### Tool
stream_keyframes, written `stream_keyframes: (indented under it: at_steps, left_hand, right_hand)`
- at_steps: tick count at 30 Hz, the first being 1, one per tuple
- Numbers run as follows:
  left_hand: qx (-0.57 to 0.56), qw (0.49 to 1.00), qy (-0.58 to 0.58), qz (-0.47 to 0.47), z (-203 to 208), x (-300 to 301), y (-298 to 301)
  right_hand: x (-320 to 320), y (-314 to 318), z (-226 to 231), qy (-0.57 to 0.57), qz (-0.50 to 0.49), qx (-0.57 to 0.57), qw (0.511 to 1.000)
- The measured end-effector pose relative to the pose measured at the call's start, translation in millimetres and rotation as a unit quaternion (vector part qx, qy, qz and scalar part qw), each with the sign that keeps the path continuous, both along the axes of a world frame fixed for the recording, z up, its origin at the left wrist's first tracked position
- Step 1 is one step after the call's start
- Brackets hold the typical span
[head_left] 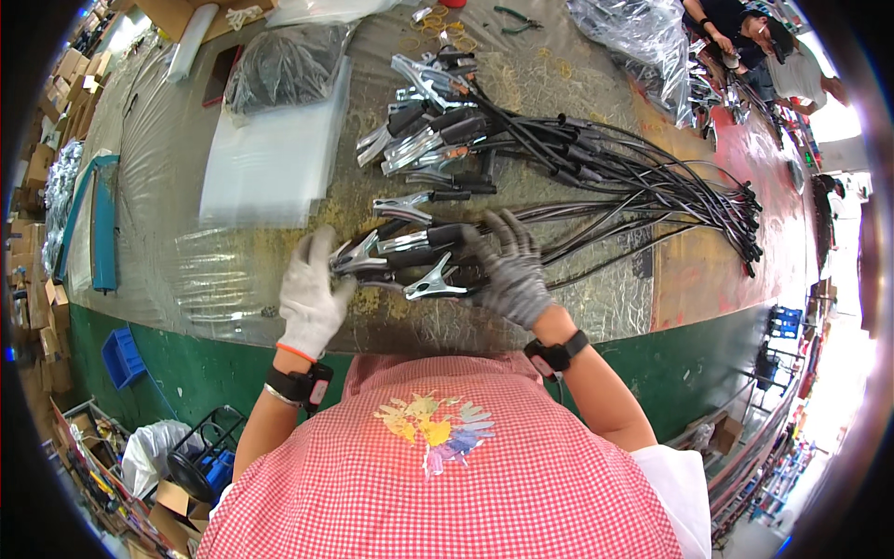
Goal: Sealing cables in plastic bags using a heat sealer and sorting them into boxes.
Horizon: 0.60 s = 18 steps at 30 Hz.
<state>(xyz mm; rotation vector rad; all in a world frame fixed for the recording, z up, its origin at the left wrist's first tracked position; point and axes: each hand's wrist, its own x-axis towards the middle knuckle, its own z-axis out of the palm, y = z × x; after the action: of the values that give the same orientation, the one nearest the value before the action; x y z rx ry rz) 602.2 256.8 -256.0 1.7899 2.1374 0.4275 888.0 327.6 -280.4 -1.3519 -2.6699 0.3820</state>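
My left hand, in a white glove, is at the left end of a row of metal spring clamps, its fingers stretched and apart. The nearest clamp is beside its fingertips; whether they touch is unclear. My right hand, in a grey striped glove, lies with spread fingers over the black handles and leads just right of the clamps. Between my hands, a silver clamp points its jaws left. Farther back lies a pile of similar clamps with black sleeves. Their black cables run right into a bundle.
Clear plastic sheets and a black bagged item lie at back left. Green-handled pliers rest at the far edge. A teal metal piece lies left. Clear plastic wrapping and a co-worker are at far right.
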Motion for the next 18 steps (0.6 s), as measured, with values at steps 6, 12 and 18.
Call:
stream_keyframes:
  at_steps: [6, 12, 18]
  left_hand:
    - [-0.03, 0.996, -0.022, 0.082, -10, -25, -22]
    - [-0.079, 0.995, -0.061, 0.03, -10, -14, -12]
    - [-0.212, 0.973, -0.079, -0.05, -7, -20, -5]
  right_hand:
    - [64, -40, -17, 0.171, -0.182, -0.059, 0.967]
    - [46, -50, -16, 0.051, -0.145, 0.042, 0.987]
    - [25, -65, -44, -0.07, -0.083, -0.054, 0.993]
